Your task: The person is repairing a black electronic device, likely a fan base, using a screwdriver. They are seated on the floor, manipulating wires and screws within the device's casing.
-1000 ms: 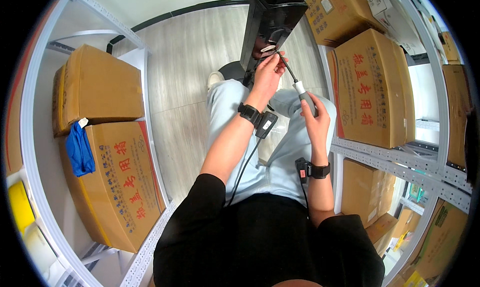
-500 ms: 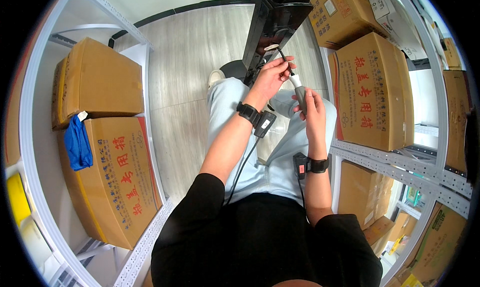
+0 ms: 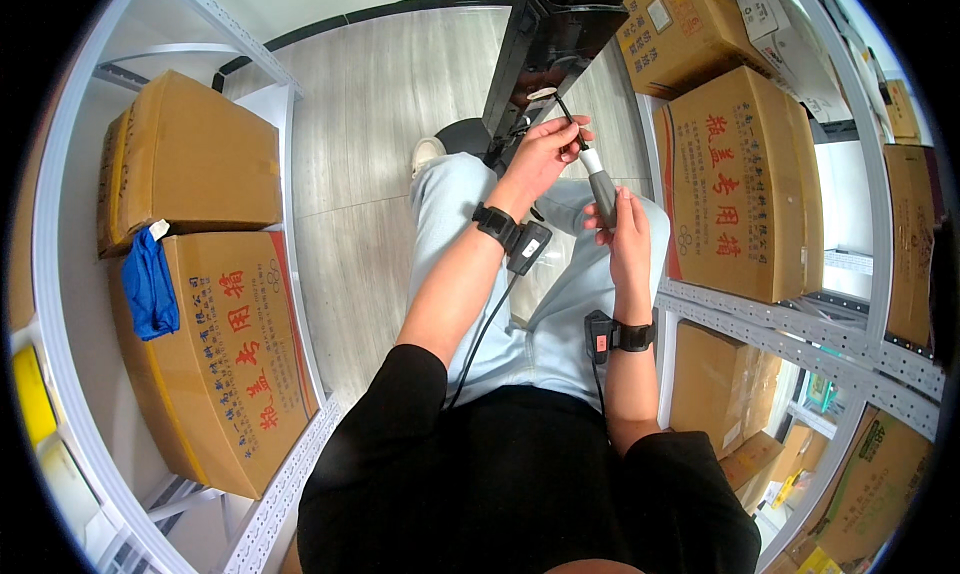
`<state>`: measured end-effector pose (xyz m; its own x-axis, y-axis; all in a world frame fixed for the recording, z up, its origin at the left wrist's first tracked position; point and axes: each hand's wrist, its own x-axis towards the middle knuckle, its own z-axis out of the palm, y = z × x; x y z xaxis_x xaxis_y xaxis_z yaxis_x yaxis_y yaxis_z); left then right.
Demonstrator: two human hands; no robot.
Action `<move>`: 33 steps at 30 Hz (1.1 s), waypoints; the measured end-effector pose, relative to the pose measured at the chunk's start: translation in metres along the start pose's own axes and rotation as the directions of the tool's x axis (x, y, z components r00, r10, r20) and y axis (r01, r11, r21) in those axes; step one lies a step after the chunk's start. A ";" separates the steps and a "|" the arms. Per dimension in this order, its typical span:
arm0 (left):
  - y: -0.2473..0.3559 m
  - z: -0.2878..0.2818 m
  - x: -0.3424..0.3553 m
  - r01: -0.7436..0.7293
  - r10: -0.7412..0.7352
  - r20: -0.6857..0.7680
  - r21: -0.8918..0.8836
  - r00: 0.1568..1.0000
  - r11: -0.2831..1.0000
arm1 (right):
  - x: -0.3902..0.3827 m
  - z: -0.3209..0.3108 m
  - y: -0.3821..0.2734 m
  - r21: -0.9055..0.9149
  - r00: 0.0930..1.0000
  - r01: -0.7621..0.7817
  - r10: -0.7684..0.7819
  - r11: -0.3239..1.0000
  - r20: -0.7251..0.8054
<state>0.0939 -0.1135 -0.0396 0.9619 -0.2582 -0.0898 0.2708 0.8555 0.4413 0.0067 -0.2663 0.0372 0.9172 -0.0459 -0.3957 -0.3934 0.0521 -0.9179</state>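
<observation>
A screwdriver with a grey handle, a white collar and a dark shaft slants up and away from me, over my knees. My right hand is closed on its grey handle. My left hand pinches the dark shaft above the collar with thumb and fingers. The shaft's far end reaches a pale oval spot on a tall glossy black casing. Whether the tip touches or stops just short, I cannot tell. Each wrist wears a black strap with a small box and cable.
Metal shelves flank me closely. On the left are stacked cardboard boxes with a blue cloth hanging over them. More boxes fill the right shelf. A black round base stands on the grey floor by my shoe.
Both hands keep their hold on the screwdriver, with barely any movement. The whole view has shifted slightly.
</observation>
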 end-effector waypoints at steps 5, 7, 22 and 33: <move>-0.003 -0.005 0.004 -0.032 0.031 0.013 0.042 0.999 0.999 | -0.001 0.009 0.019 -0.276 0.936 0.306 -0.341 0.911 -0.089; -0.005 -0.006 0.004 -0.050 0.049 0.020 0.050 0.999 0.998 | -0.001 0.007 0.020 -0.347 0.918 0.316 -0.377 0.883 -0.125; -0.002 -0.006 0.002 -0.034 0.034 0.003 0.018 0.999 0.999 | -0.004 0.003 0.017 -0.290 0.967 0.211 -0.243 0.933 -0.078; 0.001 -0.005 0.000 -0.039 0.040 0.040 -0.013 0.998 0.999 | -0.006 0.009 0.016 -0.267 0.970 0.202 -0.231 0.942 -0.081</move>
<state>0.0944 -0.1106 -0.0442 0.9696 -0.2420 -0.0362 0.2335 0.8707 0.4329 -0.0048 -0.2565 0.0255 0.9751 -0.1375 -0.1741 -0.2020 -0.2264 -0.9528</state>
